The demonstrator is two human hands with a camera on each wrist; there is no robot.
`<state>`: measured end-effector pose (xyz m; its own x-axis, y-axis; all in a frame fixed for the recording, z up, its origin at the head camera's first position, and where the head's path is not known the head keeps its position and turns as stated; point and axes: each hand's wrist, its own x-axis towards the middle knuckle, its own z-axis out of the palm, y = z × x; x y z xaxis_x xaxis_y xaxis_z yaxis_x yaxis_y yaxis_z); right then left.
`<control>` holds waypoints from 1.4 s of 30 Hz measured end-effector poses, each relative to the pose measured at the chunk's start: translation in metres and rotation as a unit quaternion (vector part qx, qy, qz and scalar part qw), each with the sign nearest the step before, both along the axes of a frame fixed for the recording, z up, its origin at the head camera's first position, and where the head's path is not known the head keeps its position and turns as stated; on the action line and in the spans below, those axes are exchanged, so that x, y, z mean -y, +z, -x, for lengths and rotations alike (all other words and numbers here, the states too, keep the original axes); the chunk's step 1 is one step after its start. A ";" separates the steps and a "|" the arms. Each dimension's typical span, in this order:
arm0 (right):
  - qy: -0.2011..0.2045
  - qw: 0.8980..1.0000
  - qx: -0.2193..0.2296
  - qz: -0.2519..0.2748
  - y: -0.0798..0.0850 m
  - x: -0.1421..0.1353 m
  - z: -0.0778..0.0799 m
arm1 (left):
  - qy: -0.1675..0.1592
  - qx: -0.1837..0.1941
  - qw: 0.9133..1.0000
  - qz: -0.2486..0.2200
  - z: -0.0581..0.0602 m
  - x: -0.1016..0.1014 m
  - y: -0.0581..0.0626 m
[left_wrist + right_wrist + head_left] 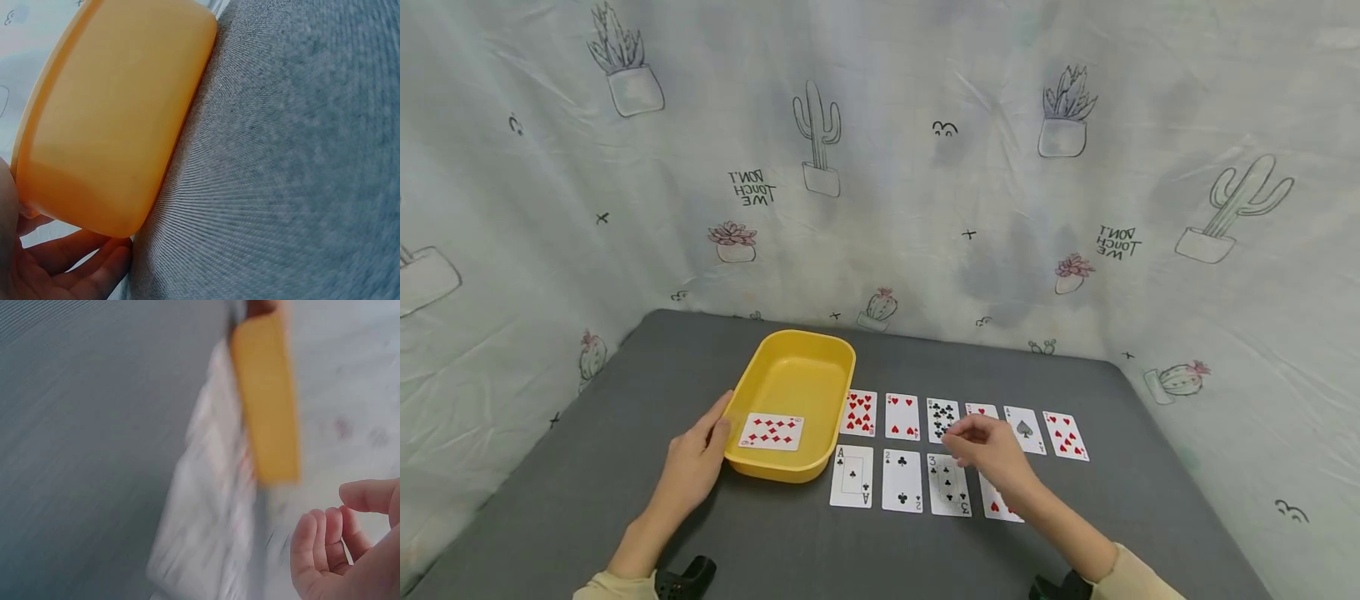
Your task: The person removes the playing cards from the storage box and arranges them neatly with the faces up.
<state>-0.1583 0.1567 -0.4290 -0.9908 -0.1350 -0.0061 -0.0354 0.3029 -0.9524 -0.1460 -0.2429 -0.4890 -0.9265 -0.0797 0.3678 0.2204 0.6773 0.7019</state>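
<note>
A yellow plastic tray [797, 379] stands on the grey table, and one diamonds card [771, 432] lies face up inside it. My left hand [692, 467] grips the tray's left side, thumb at the rim and fingers against the outer wall. Over the cards hovers my right hand [996, 457], holding nothing, its fingers loosely bent and the thumb near the fingertips. The front row has an ace of clubs [852, 477], a two of clubs [902, 482], a three of clubs [949, 485] and a hearts card [998, 504] partly hidden by the right hand.
Behind them runs a second row of face-up cards, with hearts cards [902, 417], a clubs card [942, 415] and an ace of spades [1025, 428]. The tray stands beside both rows. A pale cloth [895, 183] with cactus drawings hangs behind the table [820, 550].
</note>
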 end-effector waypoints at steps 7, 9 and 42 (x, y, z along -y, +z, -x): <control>0.094 0.990 0.014 0.108 0.033 0.083 0.012 | -0.003 0.007 1.000 -0.004 0.000 0.000 0.001; 0.108 0.984 0.034 0.138 0.034 0.103 0.020 | -0.004 0.007 1.000 -0.005 0.000 0.001 0.001; -0.041 0.962 0.201 0.179 -0.006 0.224 0.048 | 0.006 0.000 1.000 -0.005 0.002 -0.001 -0.002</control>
<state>-0.2062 -0.0676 -0.4351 -0.9257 -0.1204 -0.3587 0.3676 -0.0620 -0.9279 -0.1481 -0.2415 -0.4913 -0.9257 -0.0940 0.3663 0.2119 0.6734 0.7083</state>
